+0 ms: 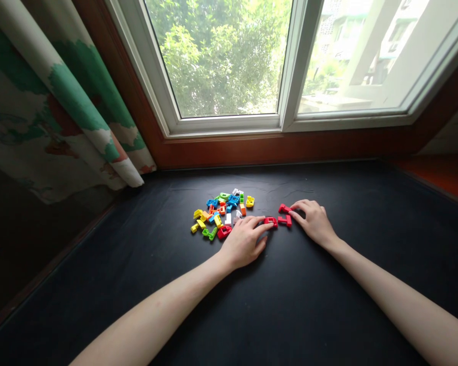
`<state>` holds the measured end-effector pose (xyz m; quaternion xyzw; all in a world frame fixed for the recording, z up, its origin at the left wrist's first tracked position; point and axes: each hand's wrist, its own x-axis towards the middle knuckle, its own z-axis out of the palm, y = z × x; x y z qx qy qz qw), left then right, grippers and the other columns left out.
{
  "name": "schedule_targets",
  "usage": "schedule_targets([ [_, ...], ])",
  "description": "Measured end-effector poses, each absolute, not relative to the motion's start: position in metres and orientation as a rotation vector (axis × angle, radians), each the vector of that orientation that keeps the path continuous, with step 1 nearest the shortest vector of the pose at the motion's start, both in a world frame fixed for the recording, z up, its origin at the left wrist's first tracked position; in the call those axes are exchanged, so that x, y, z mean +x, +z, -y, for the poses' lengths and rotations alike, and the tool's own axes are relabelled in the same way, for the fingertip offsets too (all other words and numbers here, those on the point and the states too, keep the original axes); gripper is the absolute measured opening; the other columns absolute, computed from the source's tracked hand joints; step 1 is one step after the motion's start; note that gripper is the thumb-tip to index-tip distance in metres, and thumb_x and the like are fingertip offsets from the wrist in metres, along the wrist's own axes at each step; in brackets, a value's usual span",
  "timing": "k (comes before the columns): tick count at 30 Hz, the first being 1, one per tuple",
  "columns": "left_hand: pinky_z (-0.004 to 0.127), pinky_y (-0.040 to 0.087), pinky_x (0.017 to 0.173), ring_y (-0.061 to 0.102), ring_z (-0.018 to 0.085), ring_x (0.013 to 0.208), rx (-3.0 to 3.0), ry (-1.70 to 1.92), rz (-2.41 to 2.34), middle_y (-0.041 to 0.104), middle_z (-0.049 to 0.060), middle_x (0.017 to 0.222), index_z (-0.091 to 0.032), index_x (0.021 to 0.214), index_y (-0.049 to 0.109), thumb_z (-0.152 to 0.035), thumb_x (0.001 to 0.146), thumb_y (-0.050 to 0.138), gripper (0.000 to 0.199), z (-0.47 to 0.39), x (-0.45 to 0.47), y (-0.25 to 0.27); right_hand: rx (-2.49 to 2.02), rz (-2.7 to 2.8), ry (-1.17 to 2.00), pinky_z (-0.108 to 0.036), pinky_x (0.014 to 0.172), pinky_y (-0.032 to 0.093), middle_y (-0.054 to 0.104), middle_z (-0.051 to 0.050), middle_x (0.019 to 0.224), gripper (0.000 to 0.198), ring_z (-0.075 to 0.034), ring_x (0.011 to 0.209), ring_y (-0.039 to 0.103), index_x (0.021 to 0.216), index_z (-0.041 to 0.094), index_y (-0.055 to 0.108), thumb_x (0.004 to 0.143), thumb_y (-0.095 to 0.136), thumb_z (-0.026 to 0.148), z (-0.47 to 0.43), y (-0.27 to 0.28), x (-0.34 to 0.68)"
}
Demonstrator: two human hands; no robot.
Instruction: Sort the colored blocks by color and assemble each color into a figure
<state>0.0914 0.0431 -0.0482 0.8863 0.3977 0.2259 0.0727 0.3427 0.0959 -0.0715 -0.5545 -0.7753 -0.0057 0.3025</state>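
Fingers spread, my left hand (246, 241) lies low over the black surface, one fingertip resting on a red plastic block (270, 221). My right hand (313, 219) pinches a smaller red plastic piece (284, 208) between thumb and forefinger at its right end. Just below that piece lies another red plastic piece (285, 220), apart from my fingers. A larger red block (224, 232) sits left of my left hand, at the edge of a pile of coloured plastic pieces (212, 209). My left hand hides part of the pile's right side.
The black covered surface (198, 300) stretches under both arms. Behind it stand a brown wooden sill (229, 152) and a white-framed window (229, 127). A patterned curtain (99, 122) hangs at the left, its hem reaching the surface.
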Motion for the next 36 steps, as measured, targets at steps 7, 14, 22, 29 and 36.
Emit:
schedule_targets([
  [7,0.044,0.047,0.101,0.058,0.025,0.116,2.485,0.904,-1.223,0.063,0.011,0.122,-0.019,0.119,0.055,-0.021,0.092,0.053,0.027,-0.045,0.091,-0.049,-1.177,2.090,0.062,-0.042,0.087,0.042,0.069,-0.008,0.106,0.025,-0.026,0.102,0.058,0.103,0.024,0.065,0.098,0.045,0.038,-0.080,-0.054,0.340],
  [14,0.042,0.048,0.093,0.059,0.025,0.105,2.569,0.870,-1.196,0.064,0.008,0.111,-0.019,0.103,0.060,-0.038,0.084,0.070,0.029,-0.045,0.091,-0.048,-0.893,2.394,0.075,-0.039,0.093,0.039,0.068,-0.005,0.107,0.017,-0.023,0.104,0.056,0.103,0.026,0.066,0.097,0.051,0.032,-0.059,-0.047,0.324],
  [22,0.037,0.047,0.086,0.058,0.022,0.098,2.678,0.837,-1.072,0.066,0.005,0.103,-0.021,0.085,0.067,-0.041,0.086,0.067,0.020,-0.048,0.089,-0.052,-0.959,2.393,0.040,-0.041,0.092,0.040,0.068,-0.005,0.106,0.013,-0.024,0.104,0.056,0.097,0.027,0.068,0.094,0.057,0.033,-0.059,-0.051,0.321],
  [29,0.036,0.047,0.085,0.058,0.020,0.094,2.645,0.852,-1.043,0.066,0.003,0.097,-0.022,0.082,0.068,-0.035,0.085,0.070,0.013,-0.049,0.088,-0.051,-1.004,2.394,0.023,-0.042,0.091,0.039,0.067,-0.006,0.103,0.014,-0.025,0.103,0.056,0.086,0.024,0.064,0.088,0.064,0.038,-0.054,-0.047,0.320],
  [36,0.038,0.047,0.091,0.058,0.023,0.100,2.594,0.847,-1.088,0.065,0.005,0.104,-0.021,0.101,0.061,-0.033,0.083,0.072,0.024,-0.048,0.089,-0.051,-0.951,2.467,0.034,-0.041,0.089,0.038,0.066,-0.006,0.105,0.012,-0.025,0.105,0.055,0.092,0.024,0.064,0.092,0.060,0.036,-0.048,-0.046,0.315],
])
